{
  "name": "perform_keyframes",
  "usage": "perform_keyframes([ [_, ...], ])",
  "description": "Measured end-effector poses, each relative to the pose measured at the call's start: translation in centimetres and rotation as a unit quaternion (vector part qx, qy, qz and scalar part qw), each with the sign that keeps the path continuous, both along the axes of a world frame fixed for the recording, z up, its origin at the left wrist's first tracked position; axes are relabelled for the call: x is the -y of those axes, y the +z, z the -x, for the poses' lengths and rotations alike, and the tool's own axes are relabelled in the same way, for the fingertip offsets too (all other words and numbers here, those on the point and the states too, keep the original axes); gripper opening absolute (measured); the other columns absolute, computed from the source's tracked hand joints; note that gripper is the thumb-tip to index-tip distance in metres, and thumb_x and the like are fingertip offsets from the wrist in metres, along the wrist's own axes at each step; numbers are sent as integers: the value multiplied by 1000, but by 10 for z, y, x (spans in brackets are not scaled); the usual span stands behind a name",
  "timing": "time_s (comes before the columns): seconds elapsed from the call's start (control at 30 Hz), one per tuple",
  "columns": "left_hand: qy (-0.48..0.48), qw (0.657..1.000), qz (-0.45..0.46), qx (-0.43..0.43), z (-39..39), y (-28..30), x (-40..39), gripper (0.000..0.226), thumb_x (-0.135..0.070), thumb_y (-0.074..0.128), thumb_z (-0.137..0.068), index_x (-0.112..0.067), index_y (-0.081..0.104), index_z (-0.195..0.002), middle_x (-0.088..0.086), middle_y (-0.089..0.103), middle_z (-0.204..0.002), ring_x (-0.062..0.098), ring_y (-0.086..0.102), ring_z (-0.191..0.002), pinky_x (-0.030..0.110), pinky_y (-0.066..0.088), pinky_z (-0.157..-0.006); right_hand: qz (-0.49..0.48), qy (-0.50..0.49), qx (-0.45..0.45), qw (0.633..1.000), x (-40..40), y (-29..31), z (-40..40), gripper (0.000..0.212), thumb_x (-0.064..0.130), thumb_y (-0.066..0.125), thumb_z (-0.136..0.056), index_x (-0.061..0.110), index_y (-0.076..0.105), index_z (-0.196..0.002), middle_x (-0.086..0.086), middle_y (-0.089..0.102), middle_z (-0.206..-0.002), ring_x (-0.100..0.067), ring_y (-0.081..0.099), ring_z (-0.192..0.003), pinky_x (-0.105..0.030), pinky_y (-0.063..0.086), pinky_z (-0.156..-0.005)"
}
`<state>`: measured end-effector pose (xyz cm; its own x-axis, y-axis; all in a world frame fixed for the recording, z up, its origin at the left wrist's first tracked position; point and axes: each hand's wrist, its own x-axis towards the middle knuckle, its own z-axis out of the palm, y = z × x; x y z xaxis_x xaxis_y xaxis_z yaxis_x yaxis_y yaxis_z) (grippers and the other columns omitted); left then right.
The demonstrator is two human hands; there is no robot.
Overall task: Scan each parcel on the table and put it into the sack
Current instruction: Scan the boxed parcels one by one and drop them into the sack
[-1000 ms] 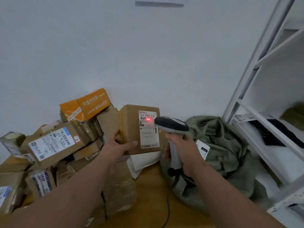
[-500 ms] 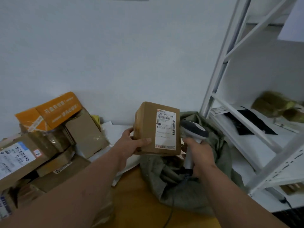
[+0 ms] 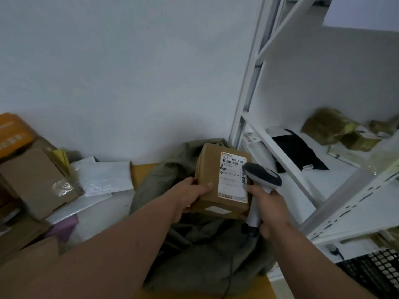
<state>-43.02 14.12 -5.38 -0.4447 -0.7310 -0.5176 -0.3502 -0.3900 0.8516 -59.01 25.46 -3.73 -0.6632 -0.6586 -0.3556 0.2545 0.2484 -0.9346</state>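
Head view: your left hand [image 3: 190, 194] grips a brown cardboard parcel [image 3: 210, 180] by its left side, thumb lying across the front face, holding it above the open mouth of the olive-green sack [image 3: 194, 244]. The parcel's white shipping label [image 3: 232, 176] faces you, printed "507 P802 H18" over a barcode. Your right hand [image 3: 269, 212] is wrapped round the handle of a grey-and-white barcode scanner [image 3: 263, 175], whose head sits just beside the label's right edge and overlaps the parcel's right side. A dark cable [image 3: 228, 275] runs down from the scanner over the sack.

The sack slumps at the right end of the wooden table [image 3: 142, 171], against the white wall [image 3: 129, 72]. Toward the table's left edge you have a plain brown box [image 3: 34, 182] with a patch of clear tape, an orange box [image 3: 13, 132] behind it at the far-left corner, and white padded mailers [image 3: 105, 178] lying flat between those boxes and the sack. To your right stands a white metal shelving unit [image 3: 287, 169]; on its shelf lie a black bag [image 3: 300, 152] and several tape-wrapped packages [image 3: 330, 126].
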Motion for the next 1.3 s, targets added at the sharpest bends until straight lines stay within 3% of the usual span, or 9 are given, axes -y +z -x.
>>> perform_keyframes([
  [0.17, -20, 998, -32, 53, 38, -28, -1, 53, -49, 63, -85, -25, 54, -131, 2, 64, -119, 24, 60, -108, 46, 50, -97, -58, 11, -6, 998, 2, -32, 32, 11, 25, 71, -87, 18, 67, -94, -10, 74, -96, -31, 68, -91, -55, 56, -89],
  [0.27, -27, 995, -27, 87, 49, -43, -1, 39, -38, 52, -97, -23, 49, -133, 5, 60, -123, 25, 58, -110, 45, 49, -99, -87, 10, -31, 996, 10, -54, 41, 15, 31, 72, -83, 20, 66, -91, -8, 71, -97, -32, 65, -95, -56, 54, -92],
  [0.47, 1, 984, 52, 168, 55, -66, 12, 46, -23, 43, -99, -22, 32, -143, 9, 55, -129, 26, 57, -110, 43, 49, -98, -121, 41, -2, 992, 40, -78, 40, 18, 25, 71, -88, 24, 55, -80, -2, 61, -86, -24, 59, -84, -55, 53, -94],
  [0.7, 23, 966, 115, 230, 36, -75, 44, 46, -15, 44, -97, -23, 39, -142, 10, 53, -131, 26, 54, -113, 38, 48, -97, -127, 83, 45, 987, 80, -102, 24, 17, 26, 72, -89, 27, 56, -86, -3, 64, -99, -25, 61, -91, -54, 54, -94],
  [0.83, 17, 957, 165, 239, 31, -80, 55, 69, -20, 53, -90, -44, 21, -147, 8, 45, -139, 29, 51, -119, 46, 47, -100, -121, 87, 18, 989, 102, -109, 17, 18, 28, 73, -87, 21, 60, -96, -7, 67, -105, -28, 64, -96, -52, 55, -93],
  [0.9, -19, 944, 192, 266, 33, -80, 58, 60, -19, 49, -92, -39, 27, -144, 9, 42, -136, 30, 51, -114, 42, 48, -97, -136, 81, 2, 987, 110, -114, 19, 26, 31, 73, -86, 18, 60, -104, -9, 66, -108, -31, 64, -98, -53, 55, -93],
  [1.07, -142, 923, 176, 312, 38, -102, 59, 46, -20, 41, -101, -22, 38, -146, 13, 39, -144, 28, 47, -122, 32, 42, -103, -158, 65, 26, 985, 107, -127, 28, 22, 31, 74, -86, 20, 58, -95, -9, 65, -108, -31, 63, -102, -52, 53, -97],
  [1.2, -173, 893, 163, 383, 33, -110, 60, 53, -34, 43, -100, -31, 28, -151, 13, 18, -153, 36, 29, -134, 40, 33, -113, -143, 124, 36, 981, 104, -129, 25, 16, 29, 72, -89, 26, 56, -90, 1, 64, -100, -20, 62, -94, -48, 53, -97],
  [1.3, -165, 889, 183, 386, 24, -106, 59, 56, -38, 44, -100, -32, 25, -152, 14, 15, -154, 37, 26, -136, 40, 31, -114, -151, 122, -12, 981, 102, -127, 23, 24, 33, 72, -88, 22, 57, -104, -3, 65, -109, -24, 63, -101, -49, 53, -97],
])
